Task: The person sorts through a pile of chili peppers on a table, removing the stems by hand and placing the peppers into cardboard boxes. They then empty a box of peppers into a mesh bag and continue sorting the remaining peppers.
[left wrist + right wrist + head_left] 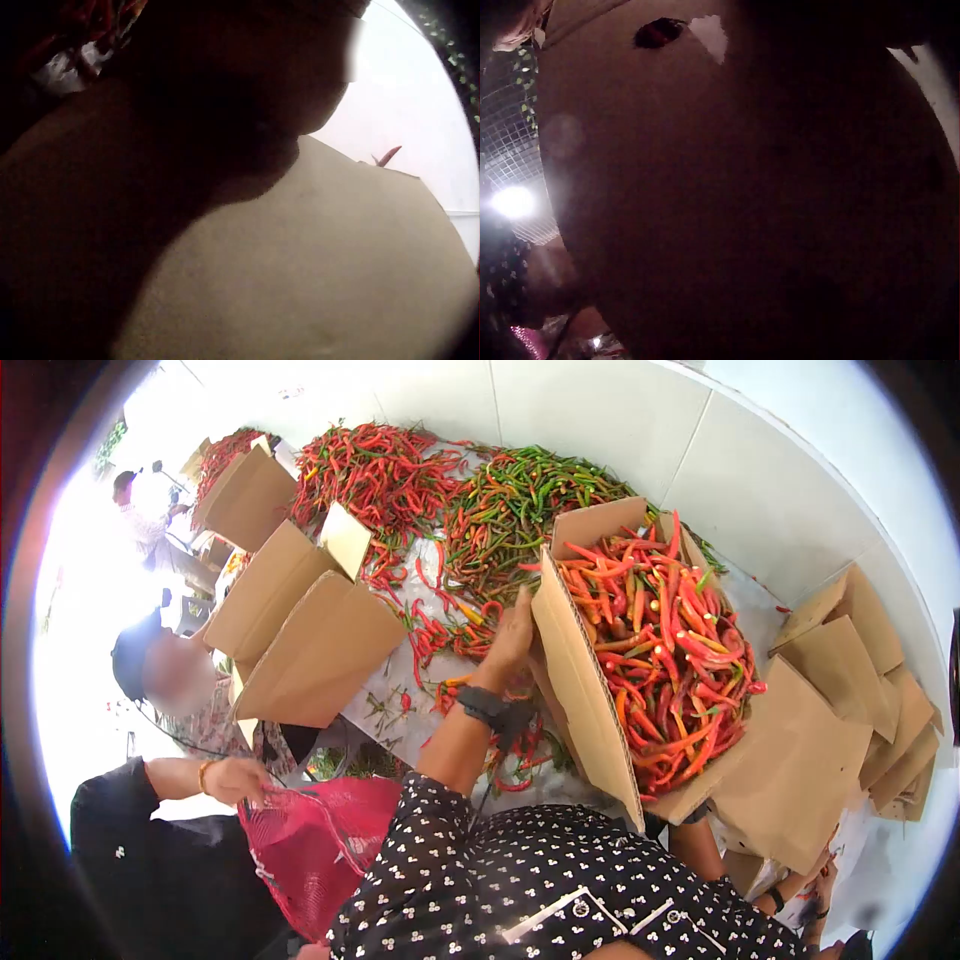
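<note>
An open cardboard box (590,690) full of red and orange chillies (665,650) is tilted in front of the body. My left hand (513,630) lies flat against its outer left side, fingers extended upward. The left wrist view shows this hand (255,97) as a dark shape against the cardboard (300,255). Of my right arm, only the forearm shows, below the box's near edge; the hand is hidden behind the cardboard. Dark cardboard (742,187) fills most of the right wrist view, with a small hole near its top.
Red chillies (375,475) and green ones (530,495) lie heaped along the tiled wall. More open boxes (310,650) stand at left, and folded cardboard (850,670) at right. Nearby, a person's hand (235,780) holds a pink mesh sack (320,840); other hands show at lower right.
</note>
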A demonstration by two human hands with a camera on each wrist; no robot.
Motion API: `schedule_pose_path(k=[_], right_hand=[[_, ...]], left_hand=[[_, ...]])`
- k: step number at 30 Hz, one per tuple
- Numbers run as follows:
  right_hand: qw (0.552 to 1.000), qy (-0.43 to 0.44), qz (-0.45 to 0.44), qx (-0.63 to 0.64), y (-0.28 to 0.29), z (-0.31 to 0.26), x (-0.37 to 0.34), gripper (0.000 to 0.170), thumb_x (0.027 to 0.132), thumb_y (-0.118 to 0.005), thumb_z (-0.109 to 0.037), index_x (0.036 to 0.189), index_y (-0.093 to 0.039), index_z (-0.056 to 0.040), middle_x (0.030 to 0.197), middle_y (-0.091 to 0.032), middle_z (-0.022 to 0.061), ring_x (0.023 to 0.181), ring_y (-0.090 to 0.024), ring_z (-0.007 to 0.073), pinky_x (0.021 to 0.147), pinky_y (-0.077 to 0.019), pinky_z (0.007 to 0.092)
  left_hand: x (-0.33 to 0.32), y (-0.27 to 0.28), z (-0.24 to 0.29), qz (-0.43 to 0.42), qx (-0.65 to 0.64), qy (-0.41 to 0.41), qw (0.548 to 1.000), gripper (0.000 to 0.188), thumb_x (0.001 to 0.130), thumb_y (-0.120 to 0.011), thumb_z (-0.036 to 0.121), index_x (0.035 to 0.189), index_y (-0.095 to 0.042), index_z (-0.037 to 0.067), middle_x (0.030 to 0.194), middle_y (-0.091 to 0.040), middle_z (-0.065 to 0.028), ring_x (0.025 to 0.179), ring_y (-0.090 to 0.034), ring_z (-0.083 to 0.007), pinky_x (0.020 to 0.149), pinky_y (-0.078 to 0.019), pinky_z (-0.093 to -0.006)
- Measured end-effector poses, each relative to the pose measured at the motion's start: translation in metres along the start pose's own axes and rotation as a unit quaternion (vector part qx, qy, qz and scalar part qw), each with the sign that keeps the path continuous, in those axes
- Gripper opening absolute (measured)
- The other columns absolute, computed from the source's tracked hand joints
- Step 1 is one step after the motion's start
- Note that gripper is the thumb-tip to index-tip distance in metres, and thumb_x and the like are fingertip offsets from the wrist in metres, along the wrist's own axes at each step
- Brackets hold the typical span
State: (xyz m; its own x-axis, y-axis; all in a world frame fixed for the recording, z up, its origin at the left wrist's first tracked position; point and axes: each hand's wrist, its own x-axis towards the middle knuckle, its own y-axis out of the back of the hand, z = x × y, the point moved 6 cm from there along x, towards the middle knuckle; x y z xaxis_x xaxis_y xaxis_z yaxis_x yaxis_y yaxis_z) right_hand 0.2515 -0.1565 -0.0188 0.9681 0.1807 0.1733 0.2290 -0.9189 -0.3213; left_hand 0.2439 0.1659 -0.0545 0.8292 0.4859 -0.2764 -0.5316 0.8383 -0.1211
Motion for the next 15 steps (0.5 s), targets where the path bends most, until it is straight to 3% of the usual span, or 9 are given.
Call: schedule_pose_path(k=[1,4,6,10,13,14,15], right_hand=[[1.0,0.003,0.003,-0.013,0.004,-0.008,-0.003,0.045,0.091,-0.035,-0.039,0.11,-0.046,0.0,0.101,-0.052,0.0089,0.089,-0.053,0.0189,0.08,-0.0429,0.0327],[0.998,0.018,0.011,-0.056,0.018,-0.035,-0.017,0.044,0.091,-0.034,-0.039,0.108,-0.047,0.0001,0.098,-0.052,0.0088,0.087,-0.052,0.0185,0.078,-0.0427,0.0324],[0.996,0.03,0.007,-0.085,0.024,-0.053,-0.025,0.044,0.091,-0.034,-0.039,0.106,-0.047,0.0001,0.096,-0.053,0.0087,0.085,-0.052,0.0183,0.077,-0.0426,0.0323],[0.989,0.069,-0.01,-0.129,0.019,-0.053,-0.049,0.044,0.091,-0.032,-0.038,0.103,-0.049,0.0002,0.092,-0.054,0.0086,0.081,-0.052,0.0178,0.074,-0.0424,0.0319],[0.981,0.101,-0.035,-0.159,0.007,-0.059,-0.053,0.044,0.092,-0.032,-0.038,0.101,-0.05,0.0003,0.089,-0.054,0.0085,0.079,-0.052,0.0175,0.072,-0.0422,0.0317],[0.978,0.117,-0.045,-0.169,0.001,-0.065,-0.054,0.044,0.092,-0.031,-0.038,0.1,-0.05,0.0003,0.088,-0.054,0.0084,0.078,-0.052,0.0174,0.071,-0.0422,0.0316],[0.979,0.127,-0.017,-0.158,0.022,-0.073,-0.054,0.044,0.092,-0.031,-0.038,0.099,-0.051,0.0003,0.087,-0.054,0.0084,0.077,-0.052,0.0173,0.07,-0.0421,0.0315]], left_hand=[[-0.004,-0.002,-0.004,0.009,-0.019,0.017,1.0,0.062,0.091,-0.027,0.049,0.104,-0.057,-0.003,0.091,-0.061,-0.012,0.086,-0.054,-0.0177,0.077,-0.0411,-0.0325],[-0.027,-0.004,-0.015,0.024,-0.137,0.005,0.99,0.06,0.09,-0.027,0.05,0.098,-0.059,-0.001,0.089,-0.06,-0.0104,0.08,-0.055,-0.0167,0.074,-0.042,-0.031],[-0.058,0.002,-0.012,0.055,-0.157,0.007,0.986,0.058,0.091,-0.028,0.049,0.096,-0.059,0.0,0.087,-0.06,-0.0095,0.078,-0.055,-0.0163,0.072,-0.0422,-0.03],[-0.113,0.048,-0.018,0.139,-0.159,-0.084,0.974,0.056,0.091,-0.029,0.049,0.094,-0.059,0.002,0.084,-0.059,-0.0071,0.076,-0.054,-0.0144,0.069,-0.0418,-0.0264],[-0.137,0.074,-0.038,0.141,-0.198,-0.076,0.967,0.06,0.09,-0.027,0.052,0.103,-0.057,0.001,0.092,-0.06,-0.0093,0.079,-0.055,-0.0175,0.072,-0.0422,-0.0281],[-0.159,0.082,-0.034,0.186,-0.22,-0.047,0.956,0.042,0.088,-0.035,0.042,0.094,-0.053,0.004,0.08,-0.055,-0.0059,0.07,-0.054,-0.0152,0.062,-0.0428,-0.0266],[-0.166,0.054,-0.01,0.19,-0.193,-0.028,0.962,0.025,0.086,-0.043,0.031,0.086,-0.05,0.007,0.069,-0.051,-0.0024,0.061,-0.052,-0.013,0.052,-0.0434,-0.0252]])
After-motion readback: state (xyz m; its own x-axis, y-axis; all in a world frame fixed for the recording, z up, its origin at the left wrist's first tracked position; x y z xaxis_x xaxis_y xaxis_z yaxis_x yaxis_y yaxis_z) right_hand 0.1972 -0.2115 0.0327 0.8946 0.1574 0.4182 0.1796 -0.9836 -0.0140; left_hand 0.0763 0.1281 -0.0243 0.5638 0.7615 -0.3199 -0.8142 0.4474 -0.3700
